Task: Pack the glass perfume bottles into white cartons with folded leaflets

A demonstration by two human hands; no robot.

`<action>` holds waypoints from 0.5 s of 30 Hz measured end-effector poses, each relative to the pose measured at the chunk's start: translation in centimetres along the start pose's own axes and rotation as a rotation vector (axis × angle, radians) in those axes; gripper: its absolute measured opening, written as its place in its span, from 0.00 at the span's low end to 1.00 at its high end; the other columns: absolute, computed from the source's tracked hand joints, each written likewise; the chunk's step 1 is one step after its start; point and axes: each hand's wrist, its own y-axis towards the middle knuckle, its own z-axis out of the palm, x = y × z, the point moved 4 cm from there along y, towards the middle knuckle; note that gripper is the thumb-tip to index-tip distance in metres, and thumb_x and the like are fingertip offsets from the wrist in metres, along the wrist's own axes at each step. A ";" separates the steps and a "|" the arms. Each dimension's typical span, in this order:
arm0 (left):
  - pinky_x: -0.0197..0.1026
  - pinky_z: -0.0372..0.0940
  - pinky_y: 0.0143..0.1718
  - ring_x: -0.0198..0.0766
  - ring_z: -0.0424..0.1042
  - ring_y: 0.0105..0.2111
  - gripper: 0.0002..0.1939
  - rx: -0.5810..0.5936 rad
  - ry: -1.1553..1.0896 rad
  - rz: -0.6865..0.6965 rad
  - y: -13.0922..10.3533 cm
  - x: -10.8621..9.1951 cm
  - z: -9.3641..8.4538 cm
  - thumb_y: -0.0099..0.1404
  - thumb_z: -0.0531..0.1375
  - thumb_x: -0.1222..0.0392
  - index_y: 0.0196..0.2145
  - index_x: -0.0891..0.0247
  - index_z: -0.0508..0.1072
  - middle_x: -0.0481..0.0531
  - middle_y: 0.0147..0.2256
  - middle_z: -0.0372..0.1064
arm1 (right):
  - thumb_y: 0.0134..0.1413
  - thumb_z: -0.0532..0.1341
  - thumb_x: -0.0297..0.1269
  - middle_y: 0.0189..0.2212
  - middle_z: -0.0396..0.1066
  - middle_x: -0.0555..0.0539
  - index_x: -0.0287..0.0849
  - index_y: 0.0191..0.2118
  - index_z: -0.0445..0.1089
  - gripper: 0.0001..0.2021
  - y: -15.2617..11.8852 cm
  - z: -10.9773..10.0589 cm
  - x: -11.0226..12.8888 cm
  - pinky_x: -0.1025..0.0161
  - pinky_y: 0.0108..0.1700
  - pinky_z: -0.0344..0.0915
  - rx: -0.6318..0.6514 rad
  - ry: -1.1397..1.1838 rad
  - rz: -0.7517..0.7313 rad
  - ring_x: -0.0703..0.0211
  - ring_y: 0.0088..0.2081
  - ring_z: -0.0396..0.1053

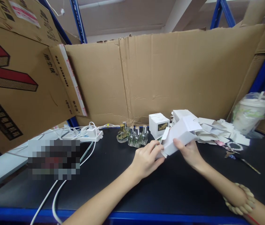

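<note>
Both hands are on a white carton (pixel 178 137) tilted above the black tabletop. My left hand (pixel 147 157) has its fingers wrapped round the carton's left end, where a flap stands out. From the right, my right hand (pixel 190 151) grips the lower side with the thumb on its face. Whatever may be inside the carton is hidden. Just behind my left hand stands a closed white box (pixel 158 126) with a dark and gold label. Small glass bottles (pixel 137 137) with silver caps and a rounder bottle with a gold cap (pixel 122 135) stand left of that box.
Flattened white cartons (pixel 211 129) are piled at the back right, beside a bagged cup (pixel 252 114) and a beaded ring with keys (pixel 234 146). A power strip (pixel 83 136) and white cables lie left. Cardboard walls (pixel 170 78) rise behind.
</note>
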 end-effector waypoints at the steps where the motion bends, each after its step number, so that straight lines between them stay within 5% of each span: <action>1: 0.29 0.66 0.26 0.32 0.74 0.31 0.07 -0.002 0.000 0.001 0.0 0.0 0.0 0.63 0.52 0.60 0.38 0.63 0.65 0.52 0.34 0.71 | 0.32 0.66 0.48 0.35 0.70 0.46 0.47 0.37 0.60 0.23 0.0 0.0 0.0 0.53 0.37 0.66 0.000 -0.010 -0.009 0.51 0.35 0.68; 15: 0.29 0.66 0.24 0.31 0.74 0.29 0.08 -0.055 0.030 -0.024 0.3 -0.5 -0.2 0.66 0.49 0.58 0.38 0.64 0.63 0.51 0.33 0.71 | 0.34 0.67 0.43 0.45 0.66 0.43 0.47 0.43 0.56 0.28 -0.4 0.9 0.0 0.55 0.45 0.66 0.078 -0.073 -0.080 0.53 0.42 0.68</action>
